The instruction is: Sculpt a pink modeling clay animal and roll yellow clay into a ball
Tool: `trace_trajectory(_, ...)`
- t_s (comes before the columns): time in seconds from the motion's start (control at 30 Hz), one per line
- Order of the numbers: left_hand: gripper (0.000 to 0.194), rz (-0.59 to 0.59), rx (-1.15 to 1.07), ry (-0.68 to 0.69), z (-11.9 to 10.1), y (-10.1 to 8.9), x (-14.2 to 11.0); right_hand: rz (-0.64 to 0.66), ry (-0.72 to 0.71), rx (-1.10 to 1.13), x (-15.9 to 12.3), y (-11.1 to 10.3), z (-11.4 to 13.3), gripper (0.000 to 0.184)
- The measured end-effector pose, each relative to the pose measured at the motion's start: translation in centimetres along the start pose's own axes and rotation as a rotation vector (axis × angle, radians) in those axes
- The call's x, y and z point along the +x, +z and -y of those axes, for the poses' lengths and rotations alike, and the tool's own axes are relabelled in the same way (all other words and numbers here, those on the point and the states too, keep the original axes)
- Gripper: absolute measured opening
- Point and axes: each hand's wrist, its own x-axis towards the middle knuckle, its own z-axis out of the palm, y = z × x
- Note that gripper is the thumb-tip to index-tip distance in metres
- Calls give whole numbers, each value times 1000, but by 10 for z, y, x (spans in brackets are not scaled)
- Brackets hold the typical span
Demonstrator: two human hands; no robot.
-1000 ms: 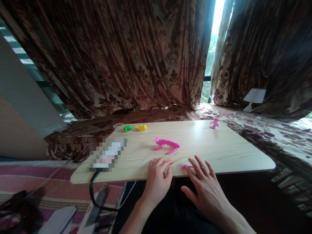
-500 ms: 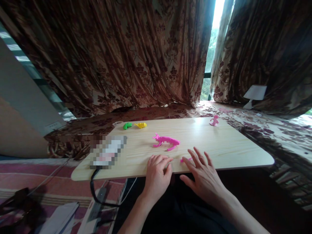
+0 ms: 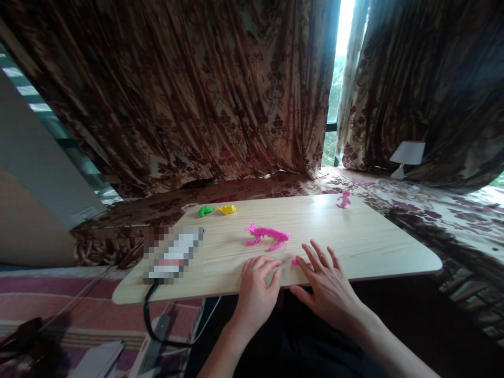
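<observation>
My right hand (image 3: pixel 328 281) lies palm down at the table's near edge with its fingers spread. Its index finger rests on or just over a thin pink strip (image 3: pixel 295 262) that looks like modelling clay; part of the strip is hidden under the finger. Left of it, my left hand (image 3: pixel 258 283) is open on the edge, fingers slightly bent and thumb apart, with nothing in it. Just beyond both hands is a bright pink clay animal figure (image 3: pixel 270 233) with legs, lying on the table.
On the wooden table (image 3: pixel 228 273) a green clay lump (image 3: pixel 205 211) and a yellow clay lump (image 3: pixel 227 210) sit at the far left. A pale pink figure (image 3: pixel 344 199) stands far right. A blurred-out flat object (image 3: pixel 175 254) with a black cable lies left. Behind is a white lamp (image 3: pixel 408 153).
The camera view has tilted slightly, so the table appears a little lower. Both hands keep nearly the same pose, and the clay pieces stay in place.
</observation>
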Motion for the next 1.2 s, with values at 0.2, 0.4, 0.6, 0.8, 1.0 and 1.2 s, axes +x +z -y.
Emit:
trace_trajectory(0.2, 20, 17, -25, 26, -6, 8, 6, 7, -21, 19, -16, -3, 0, 53)
trace_trajectory(0.4, 20, 46, 59, 85, -17, 17, 11, 4, -17, 26, -12, -3, 0, 54)
trace_trajectory(0.6, 13, 37, 92, 91, -18, 19, 15, -35, 30, 27, -22, -16, -19, 46)
trace_trajectory(0.8, 11, -11, -37, 80, -24, 5, 10, -255, 192, 252, -29, -32, -54, 28)
trace_trajectory(1.0, 10, -50, -132, 93, -41, -16, 9, -225, 219, 802, -15, -48, -24, 24)
trace_trajectory(1.2, 10, -75, -151, 130, -56, -28, 7, -159, 210, 989, -1, -57, 4, 21)
